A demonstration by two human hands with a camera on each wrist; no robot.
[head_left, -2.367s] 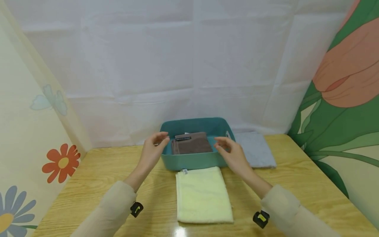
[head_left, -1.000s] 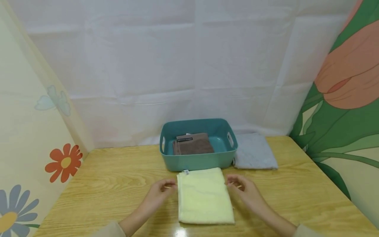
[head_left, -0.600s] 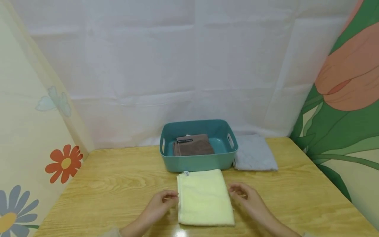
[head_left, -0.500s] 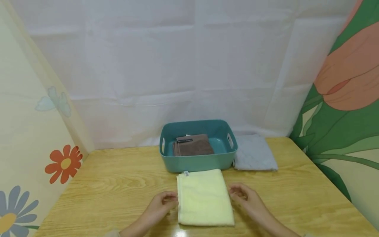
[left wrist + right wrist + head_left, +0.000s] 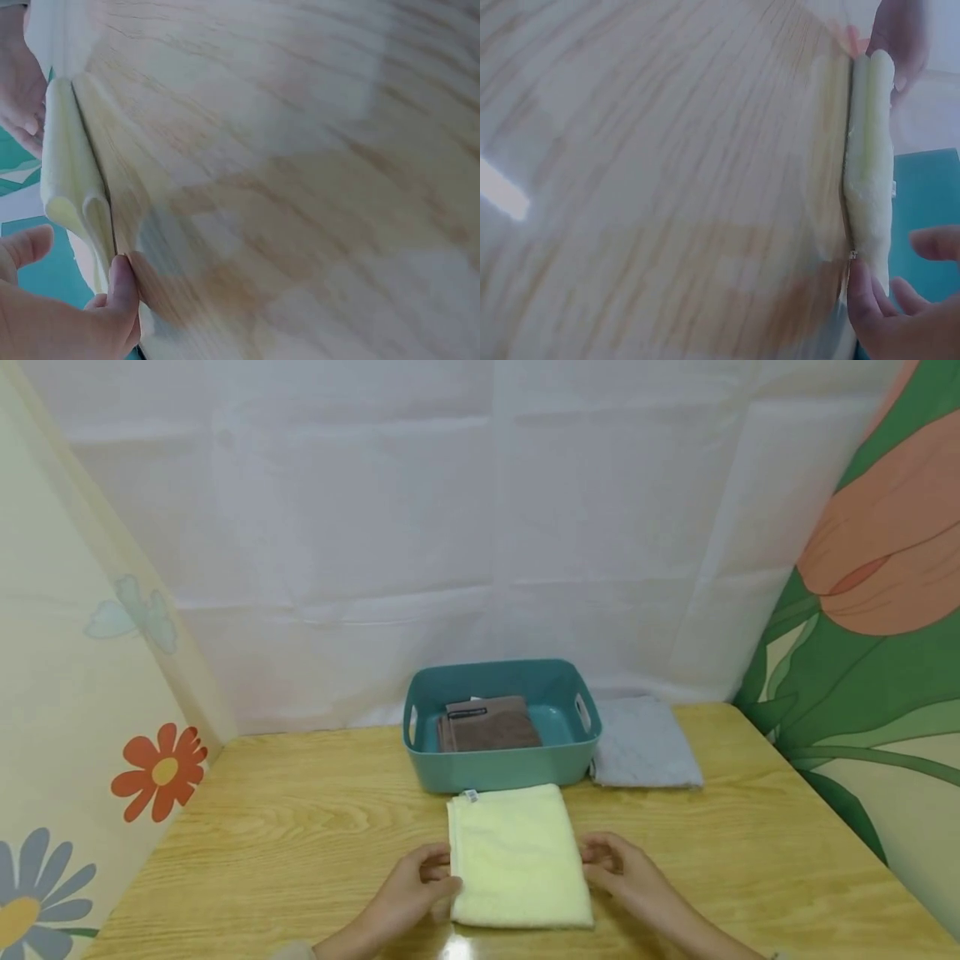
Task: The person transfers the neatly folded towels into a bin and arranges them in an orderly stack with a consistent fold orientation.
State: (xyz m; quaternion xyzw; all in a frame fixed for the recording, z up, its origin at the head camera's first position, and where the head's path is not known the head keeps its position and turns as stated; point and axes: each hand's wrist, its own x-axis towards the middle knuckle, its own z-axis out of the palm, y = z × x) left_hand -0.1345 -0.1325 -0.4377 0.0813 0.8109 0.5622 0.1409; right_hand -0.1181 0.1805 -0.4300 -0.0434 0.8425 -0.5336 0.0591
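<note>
The left hand (image 5: 408,887) and right hand (image 5: 633,878), earlier over the teal basket (image 5: 502,771), now flank the folded pale-yellow towel (image 5: 521,860), midway between the side edges of the tabletop (image 5: 300,810). Fingertips touch its sides, thumbs held apart; the towel seems bracketed, not yet gripped.

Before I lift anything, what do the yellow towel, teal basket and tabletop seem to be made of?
Yellow towel: probably plush cotton or microfiber, matte, going by its fuzzy surface and rounded folds. Teal basket: likely smooth, satin plastic, given its thin, even walls and cutout handles. Tabletop: glossy, as the glare shows; its wood grain could be varnished wood or printed laminate, I can't tell.
</note>
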